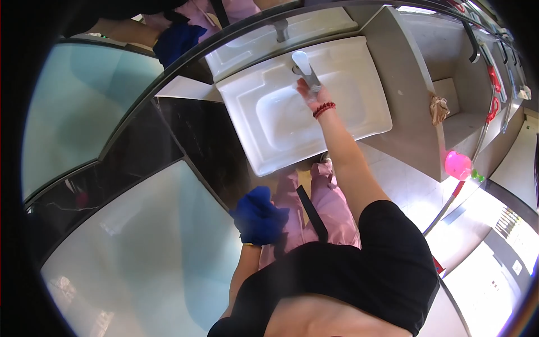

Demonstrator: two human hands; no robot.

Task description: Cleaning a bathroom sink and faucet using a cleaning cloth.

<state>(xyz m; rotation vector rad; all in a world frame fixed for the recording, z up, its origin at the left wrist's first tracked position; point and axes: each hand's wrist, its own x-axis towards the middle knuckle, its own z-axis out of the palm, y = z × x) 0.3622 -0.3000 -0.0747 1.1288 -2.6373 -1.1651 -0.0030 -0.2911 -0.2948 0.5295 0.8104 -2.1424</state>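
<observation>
Gripping tap (306,70) with right hand (309,92) over basin (359,112); left hand (255,224) clutching blue cloth (259,216). Risking splashing onto worktop (404,84) if opening hard.

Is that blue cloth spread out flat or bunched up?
Bunched up. The blue cloth sits as a crumpled wad in the left hand, held low by the body, while the right hand touches the tap.

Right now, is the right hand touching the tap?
Touching. The head view shows the right hand wrapped on the silver tap above the white sink.
</observation>
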